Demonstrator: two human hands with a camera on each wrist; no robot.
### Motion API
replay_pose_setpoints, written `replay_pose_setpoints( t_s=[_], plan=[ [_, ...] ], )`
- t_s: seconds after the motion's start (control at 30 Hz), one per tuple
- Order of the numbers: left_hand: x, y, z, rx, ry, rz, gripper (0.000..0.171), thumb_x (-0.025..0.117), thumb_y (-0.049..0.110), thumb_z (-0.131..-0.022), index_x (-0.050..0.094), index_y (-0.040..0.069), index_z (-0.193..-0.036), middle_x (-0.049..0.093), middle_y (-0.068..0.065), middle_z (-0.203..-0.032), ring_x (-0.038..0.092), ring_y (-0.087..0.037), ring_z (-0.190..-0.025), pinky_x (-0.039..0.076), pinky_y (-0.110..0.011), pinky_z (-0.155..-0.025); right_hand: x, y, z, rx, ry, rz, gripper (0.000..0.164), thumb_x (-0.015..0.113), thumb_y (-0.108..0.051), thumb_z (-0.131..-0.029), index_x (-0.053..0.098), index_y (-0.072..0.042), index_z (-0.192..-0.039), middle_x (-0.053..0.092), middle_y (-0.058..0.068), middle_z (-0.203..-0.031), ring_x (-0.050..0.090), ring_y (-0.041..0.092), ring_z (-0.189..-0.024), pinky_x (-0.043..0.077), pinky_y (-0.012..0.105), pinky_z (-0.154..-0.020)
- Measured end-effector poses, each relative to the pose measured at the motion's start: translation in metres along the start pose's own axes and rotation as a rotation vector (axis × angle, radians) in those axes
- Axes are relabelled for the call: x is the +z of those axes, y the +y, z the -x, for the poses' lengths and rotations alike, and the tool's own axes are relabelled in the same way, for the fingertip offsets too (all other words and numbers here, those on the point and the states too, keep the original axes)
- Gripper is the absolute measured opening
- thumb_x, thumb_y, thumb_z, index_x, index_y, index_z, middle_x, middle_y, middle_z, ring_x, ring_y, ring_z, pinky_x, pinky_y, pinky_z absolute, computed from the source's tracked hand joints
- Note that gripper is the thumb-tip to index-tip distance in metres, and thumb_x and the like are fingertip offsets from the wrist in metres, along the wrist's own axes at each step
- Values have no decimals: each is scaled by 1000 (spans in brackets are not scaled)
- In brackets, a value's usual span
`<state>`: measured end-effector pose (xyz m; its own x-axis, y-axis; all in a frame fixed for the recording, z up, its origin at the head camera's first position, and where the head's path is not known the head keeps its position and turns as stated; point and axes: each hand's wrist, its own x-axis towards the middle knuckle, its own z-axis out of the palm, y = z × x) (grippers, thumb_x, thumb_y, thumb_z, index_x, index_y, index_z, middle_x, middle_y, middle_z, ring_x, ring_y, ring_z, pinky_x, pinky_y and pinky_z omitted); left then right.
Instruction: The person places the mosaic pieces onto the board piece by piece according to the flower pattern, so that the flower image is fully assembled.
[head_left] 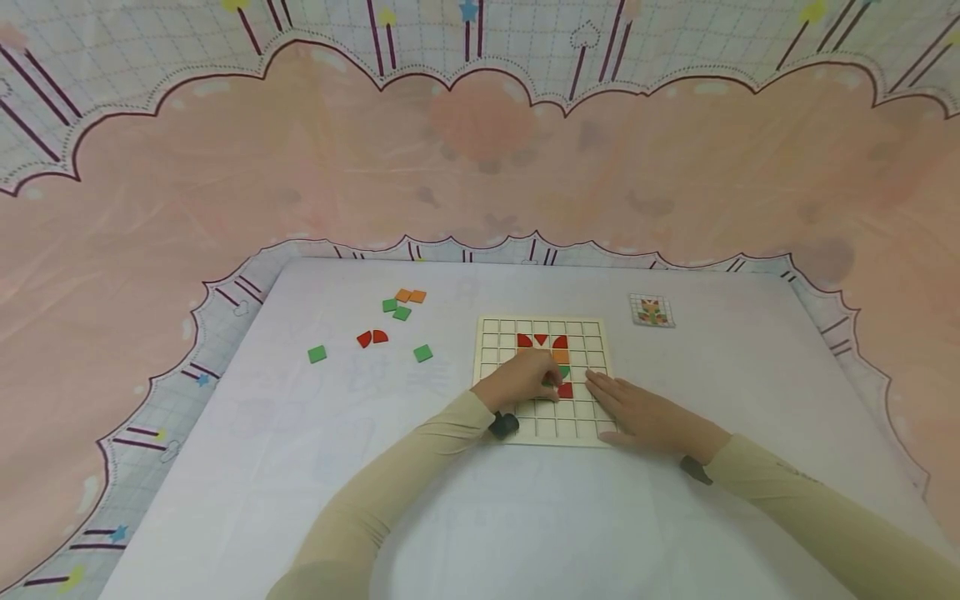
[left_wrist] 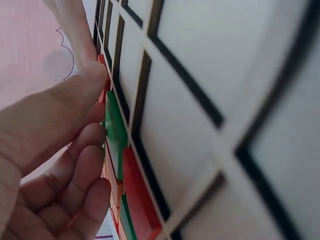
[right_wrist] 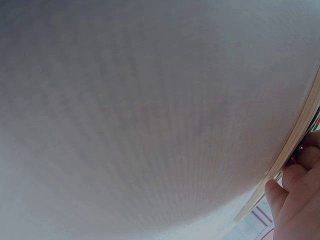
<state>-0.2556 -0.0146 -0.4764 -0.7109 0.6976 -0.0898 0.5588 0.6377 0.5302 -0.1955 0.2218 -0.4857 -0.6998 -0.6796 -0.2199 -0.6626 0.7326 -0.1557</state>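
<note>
A light wooden grid board (head_left: 545, 428) bears red, orange and green tiles. My left hand (head_left: 522, 375) is over its middle with fingers curled. Thumb and forefinger pinch at a red tile (head_left: 566, 390) low in the pattern. In the left wrist view, the thumb tip meets this red tile (left_wrist: 103, 80), beside a green tile (left_wrist: 116, 131) and another red tile (left_wrist: 140, 195). The left hand hides part of the pattern in the head view. My right hand (head_left: 637, 414) rests along the board's right edge, fingers extended onto it; the right wrist view shows it at the wooden rim (right_wrist: 295, 137).
Loose tiles lie left of the board: two orange tiles (head_left: 410, 296), several green tiles (head_left: 423, 353) and two red rounded pieces (head_left: 372, 337). A small pattern card (head_left: 652, 311) sits at the back right of the white table (head_left: 360, 433). A patterned cloth (head_left: 337, 167) hangs behind.
</note>
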Motion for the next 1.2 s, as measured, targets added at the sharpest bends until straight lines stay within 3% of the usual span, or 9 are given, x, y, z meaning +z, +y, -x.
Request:
replay_pose_setpoints(
  t_s=[0.2, 0.33, 0.5, 0.83, 1.0, 1.2],
  plan=[
    [1, -4, 0, 18, 2, 6, 20, 76, 23, -77, 74, 10, -92, 68, 2, -89, 57, -6, -80, 46, -14, -72, 0, 0, 0, -6, 1, 8, 78, 44, -54, -94, 18, -6, -150, 14, 9, -159, 19, 26, -145, 25, 42, -115],
    [-2, -9, 2, 27, 2, 71, 20, 77, 21, -77, 73, 10, -93, 66, 1, -89, 57, -5, -79, 46, -13, -71, -1, -1, 0, 3, -4, -3, 78, 44, -54, -94, 18, -7, -150, 13, 8, -159, 18, 26, -145, 25, 42, -115],
    [-13, -19, 6, 36, -14, 202, 20, 76, 16, -78, 72, 8, -96, 69, -2, -91, 60, -6, -79, 49, -14, -72, -2, -3, 0, 9, -11, -22, 78, 43, -54, -94, 17, -7, -150, 13, 8, -159, 18, 26, -145, 24, 43, -115],
    [-39, -46, 22, 42, 38, 276, 26, 75, 14, -79, 72, 6, -102, 70, -6, -96, 59, -9, -80, 49, -15, -73, 1, -2, -2, 36, -20, -5, 79, 44, -55, -93, 16, -9, -151, 12, 6, -159, 16, 25, -146, 24, 42, -115],
    [-44, -58, 34, 2, 64, 288, 26, 75, 16, -79, 71, 6, -103, 70, -6, -98, 60, -9, -82, 50, -18, -76, 2, -2, -2, 31, -9, 5, 79, 45, -55, -93, 17, -9, -151, 13, 7, -159, 17, 25, -146, 24, 42, -115],
    [-52, -74, 54, -92, 97, 300, 27, 74, 16, -80, 71, 6, -104, 68, -7, -99, 58, -12, -85, 50, -24, -80, 2, -2, -2, 35, -10, -8, 80, 43, -58, -92, 17, -10, -151, 12, 6, -159, 17, 25, -146, 24, 42, -115]
  ],
)
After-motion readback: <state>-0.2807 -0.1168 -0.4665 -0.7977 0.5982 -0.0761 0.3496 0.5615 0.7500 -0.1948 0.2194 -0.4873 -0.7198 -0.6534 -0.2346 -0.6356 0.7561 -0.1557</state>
